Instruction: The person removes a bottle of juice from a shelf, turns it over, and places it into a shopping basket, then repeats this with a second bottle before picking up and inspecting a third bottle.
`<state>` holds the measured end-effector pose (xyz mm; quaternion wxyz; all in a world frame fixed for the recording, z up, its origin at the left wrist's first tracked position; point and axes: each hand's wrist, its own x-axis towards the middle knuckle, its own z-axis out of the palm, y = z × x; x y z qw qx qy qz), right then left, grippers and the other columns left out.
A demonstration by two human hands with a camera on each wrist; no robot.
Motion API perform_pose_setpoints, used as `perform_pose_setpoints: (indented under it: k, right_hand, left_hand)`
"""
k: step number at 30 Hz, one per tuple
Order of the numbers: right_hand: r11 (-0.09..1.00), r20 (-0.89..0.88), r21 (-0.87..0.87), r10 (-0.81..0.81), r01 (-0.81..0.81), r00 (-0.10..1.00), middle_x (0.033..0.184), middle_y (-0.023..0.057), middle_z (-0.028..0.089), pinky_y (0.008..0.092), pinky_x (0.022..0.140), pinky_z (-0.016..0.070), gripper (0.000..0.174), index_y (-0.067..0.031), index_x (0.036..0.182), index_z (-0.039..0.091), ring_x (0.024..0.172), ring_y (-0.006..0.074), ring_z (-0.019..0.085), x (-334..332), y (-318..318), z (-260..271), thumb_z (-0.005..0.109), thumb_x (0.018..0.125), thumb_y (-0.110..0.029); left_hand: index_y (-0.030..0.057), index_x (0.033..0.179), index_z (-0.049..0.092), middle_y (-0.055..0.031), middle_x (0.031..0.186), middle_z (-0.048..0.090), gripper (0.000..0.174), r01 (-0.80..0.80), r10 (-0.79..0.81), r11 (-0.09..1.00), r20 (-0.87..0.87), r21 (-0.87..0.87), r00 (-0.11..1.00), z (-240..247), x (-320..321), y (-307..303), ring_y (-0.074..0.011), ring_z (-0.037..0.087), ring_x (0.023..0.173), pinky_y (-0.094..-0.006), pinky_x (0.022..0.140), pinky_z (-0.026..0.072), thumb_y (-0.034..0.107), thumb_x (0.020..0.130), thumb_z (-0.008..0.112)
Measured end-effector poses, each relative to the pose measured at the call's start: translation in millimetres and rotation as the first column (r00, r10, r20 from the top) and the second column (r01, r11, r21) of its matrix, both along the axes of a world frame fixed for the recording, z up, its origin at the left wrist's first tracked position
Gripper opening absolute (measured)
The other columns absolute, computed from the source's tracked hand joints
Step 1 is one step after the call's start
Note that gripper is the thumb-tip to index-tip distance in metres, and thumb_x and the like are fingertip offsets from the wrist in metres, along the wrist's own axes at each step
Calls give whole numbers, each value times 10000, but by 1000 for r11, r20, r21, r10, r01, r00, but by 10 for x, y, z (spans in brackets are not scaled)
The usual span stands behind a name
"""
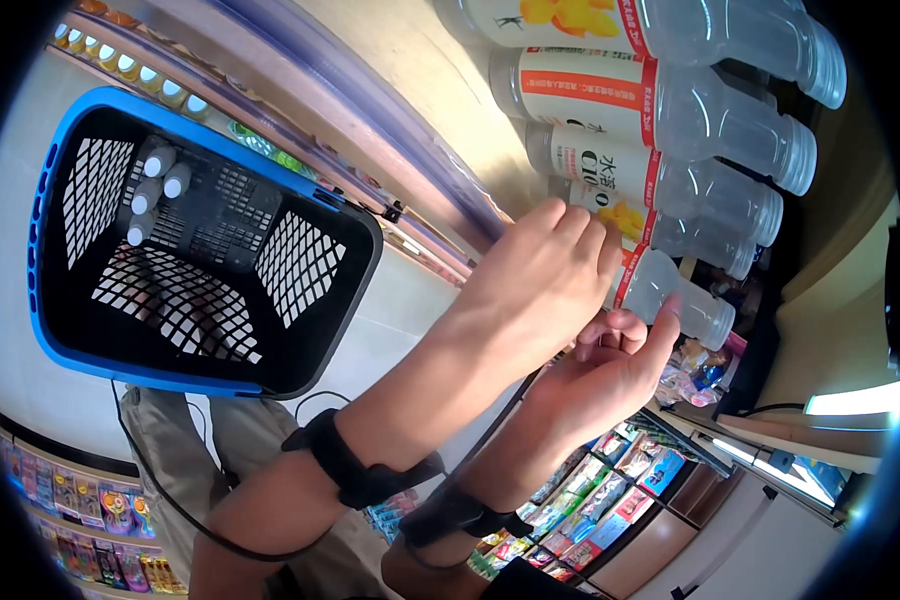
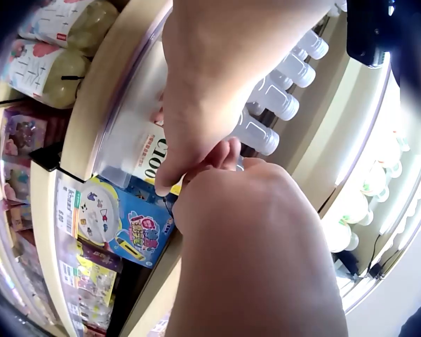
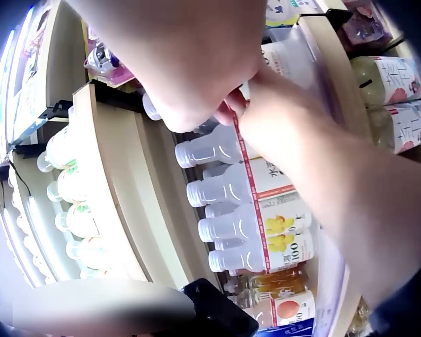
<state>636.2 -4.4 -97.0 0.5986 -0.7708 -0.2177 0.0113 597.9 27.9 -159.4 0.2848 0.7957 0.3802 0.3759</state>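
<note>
A clear plastic bottle (image 1: 650, 285) with a white and red label lies sideways in the tilted head view, at the near end of a shelf row. My left hand (image 1: 545, 275) grips its labelled body, the back of the hand facing the camera. My right hand (image 1: 605, 375) is close beside it, fingers curled and thumb against the bottle near the cap end. The left wrist view shows the left hand (image 2: 203, 91) from above and the right hand (image 2: 238, 203) from below, meeting at the bottle. In the right wrist view the right hand (image 3: 189, 63) mostly hides it.
Several similar bottles (image 1: 585, 95) stand alongside on the shelf. A black basket with a blue rim (image 1: 195, 365) holds several white-capped bottles (image 1: 145, 195). A boxed blue toy set (image 2: 142, 228) sits beside the bottles. Tea-coloured bottles (image 3: 389, 81) stand on a lower shelf.
</note>
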Motion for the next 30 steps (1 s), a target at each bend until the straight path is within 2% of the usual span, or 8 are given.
perform_pose_setpoints:
  k: [5,8,12,14,16,20,26,30]
  right_hand:
    - [1000,-105,10,2,-1,994,532,-1,431,205,457,293,172,-90,830,549,444,89,381,18,19,97,658,902,-201]
    - [994,46,-39,103,-101,994,521,-10,421,219,454,259,229,-102,747,500,442,77,350,-49,-49,150,680,883,-140]
    - [995,260,-96,43,-18,965,473,-6,399,218,458,228,318,-109,667,450,420,60,318,-508,-146,110,705,854,-80]
    - [987,288,-131,124,-89,949,422,-3,404,242,503,307,186,-28,740,532,388,78,335,-600,-315,140,658,866,-81]
    - [976,326,-116,212,-184,921,464,-19,318,218,442,226,314,-87,644,466,404,61,298,-718,-426,185,666,880,-34]
    - [950,283,-179,299,-256,911,706,61,435,283,563,348,298,-30,901,440,590,141,431,-896,-711,444,712,826,-127]
    - [814,-27,-437,413,-382,910,1070,180,610,380,743,530,734,56,1285,403,868,262,630,-1016,-1078,1093,781,745,-266]
    - [739,-23,-367,601,-566,799,975,185,675,330,712,559,686,103,1252,493,899,263,669,-1176,-1259,1386,813,674,-77]
  left_hand:
    - [44,987,647,-28,917,620,269,-30,30,1000,3,4,1000,-27,74,-5,-161,575,942,-287,867,412,159,746,620]
    - [23,1000,644,-42,927,624,287,16,-17,1000,109,8,994,-45,-2,22,-181,581,918,-312,855,435,147,742,630]
    - [-14,988,626,-79,933,619,292,-27,31,1000,391,-17,920,-77,-147,-16,-228,592,884,-339,817,474,108,724,651]
    - [-28,979,614,-100,924,610,291,-16,40,999,520,-51,853,-32,-317,-76,-252,596,878,-345,802,489,70,709,662]
    - [-42,954,614,-102,910,601,284,-48,74,997,580,-60,811,33,-470,-138,-235,596,927,-322,803,492,86,702,639]
    - [-48,1072,595,-146,1021,608,414,-13,66,996,630,-87,774,179,-827,-249,-300,613,981,-384,841,517,72,689,693]
    - [-37,1162,625,-169,1204,623,575,57,96,959,510,-277,855,695,-1601,-571,-323,634,1059,-386,872,521,58,627,811]
    - [10,1227,575,-127,1167,605,664,44,142,922,442,-386,886,1180,-2027,-919,-317,601,1036,-395,868,503,97,619,828]
